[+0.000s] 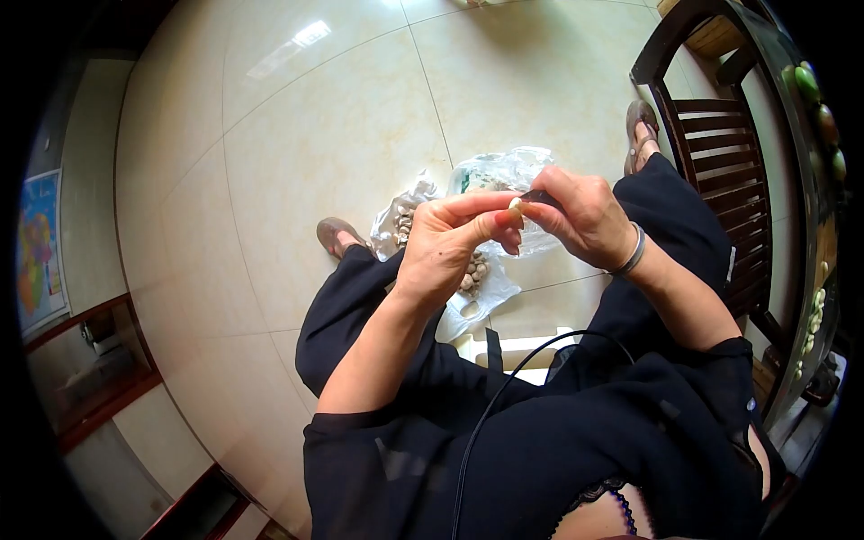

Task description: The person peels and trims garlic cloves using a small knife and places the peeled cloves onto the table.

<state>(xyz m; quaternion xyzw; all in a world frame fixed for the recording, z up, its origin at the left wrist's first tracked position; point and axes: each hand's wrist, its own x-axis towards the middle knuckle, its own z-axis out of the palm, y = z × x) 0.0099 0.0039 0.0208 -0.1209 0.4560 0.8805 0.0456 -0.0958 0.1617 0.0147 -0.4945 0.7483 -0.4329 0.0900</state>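
My left hand (454, 236) pinches a small whitish piece (516, 204) between thumb and forefinger, in front of my chest. Touching it from the right is my right hand (580, 219), its fingers closed around a small dark tool (543, 198), perhaps a knife. Below the hands, small brownish round pieces (472, 274) lie on a white plastic bag (495, 290). More such pieces (404, 220) are in another white bag (419, 193) to the left. A clear plastic bag (513, 166) lies behind my hands, partly hidden by them.
A dark wooden chair (720, 144) stands at the right, beside a dark table edge (792, 315) with green and red produce and a row of pale pieces (813, 322). A white container (522, 351) is between my legs. A colourful poster (40, 243) hangs at the left.
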